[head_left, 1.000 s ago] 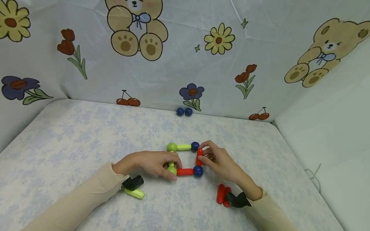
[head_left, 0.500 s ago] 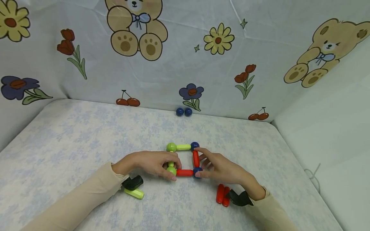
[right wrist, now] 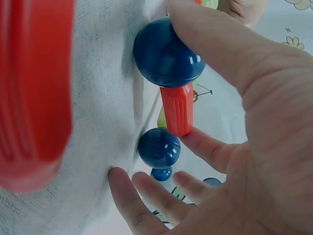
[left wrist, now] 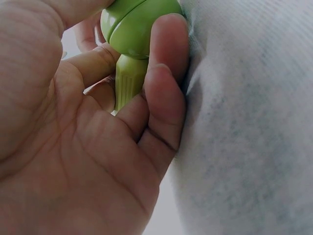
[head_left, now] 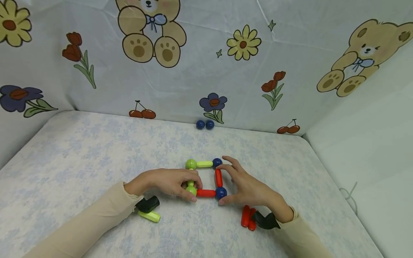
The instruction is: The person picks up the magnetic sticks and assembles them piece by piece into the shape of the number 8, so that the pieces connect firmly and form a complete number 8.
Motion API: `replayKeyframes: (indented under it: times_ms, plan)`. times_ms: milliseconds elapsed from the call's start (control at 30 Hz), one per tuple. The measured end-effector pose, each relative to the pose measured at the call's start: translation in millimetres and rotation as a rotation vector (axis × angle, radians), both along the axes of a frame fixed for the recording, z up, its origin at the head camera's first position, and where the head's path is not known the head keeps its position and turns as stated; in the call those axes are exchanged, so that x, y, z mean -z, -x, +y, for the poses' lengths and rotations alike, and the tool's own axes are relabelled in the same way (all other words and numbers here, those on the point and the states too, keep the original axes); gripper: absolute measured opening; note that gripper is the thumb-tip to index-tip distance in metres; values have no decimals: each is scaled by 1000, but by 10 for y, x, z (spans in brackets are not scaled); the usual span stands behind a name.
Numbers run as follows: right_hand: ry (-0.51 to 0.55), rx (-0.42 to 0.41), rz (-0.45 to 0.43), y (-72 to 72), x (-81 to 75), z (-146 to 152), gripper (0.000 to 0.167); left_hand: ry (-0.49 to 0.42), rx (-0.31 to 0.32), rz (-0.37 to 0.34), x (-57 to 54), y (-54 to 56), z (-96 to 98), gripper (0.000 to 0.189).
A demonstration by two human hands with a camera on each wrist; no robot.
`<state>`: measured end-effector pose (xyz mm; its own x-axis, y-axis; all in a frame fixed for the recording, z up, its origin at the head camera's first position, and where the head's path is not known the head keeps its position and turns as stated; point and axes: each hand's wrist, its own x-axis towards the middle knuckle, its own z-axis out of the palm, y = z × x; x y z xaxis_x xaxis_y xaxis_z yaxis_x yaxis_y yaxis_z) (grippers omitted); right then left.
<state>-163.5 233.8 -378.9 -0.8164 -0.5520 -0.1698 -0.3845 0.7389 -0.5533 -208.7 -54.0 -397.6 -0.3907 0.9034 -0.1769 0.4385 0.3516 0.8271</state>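
Note:
Magnetic sticks and balls form a four-sided frame on the table. Its left corners are a near green ball (head_left: 191, 190) and a far green ball (head_left: 191, 164); on the right are a near blue ball (head_left: 221, 193) and a far blue ball (head_left: 217, 163). Red sticks make the near side (head_left: 206, 193) and right side (head_left: 218, 178). My left hand (head_left: 174, 181) grips the near green ball, its fingers curled around it and the yellow-green stick (left wrist: 130, 81). Spread fingers of my right hand (head_left: 246, 186) flank the right side: thumb beside the near blue ball, index at the red stick's far end.
Two more blue balls (head_left: 205, 124) sit at the back against the bear-printed backdrop. Two loose red sticks (head_left: 246, 216) lie by my right wrist. One yellow-green stick (head_left: 150, 216) lies below my left wrist, partly under a black strap.
The right-side red stick has swung left to line up between the two blue balls. My right hand has let go of it and spread its fingers; my left hand stays put.

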Motion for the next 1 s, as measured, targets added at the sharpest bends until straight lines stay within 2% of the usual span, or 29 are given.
replayKeyframes:
  times_ms: [200, 833, 1000]
  plan:
    - [7, -23, -22, 12, 15, 17, 87, 0, 1, -3, 12, -3, 2, 26]
    - [-25, -33, 66, -11, 1, 9, 91, -15, 4, 10, 1, -9, -2, 25]
    - [-30, -23, 56, -10, -9, 7, 91, -14, 0, 8, -8, -12, -3, 24]
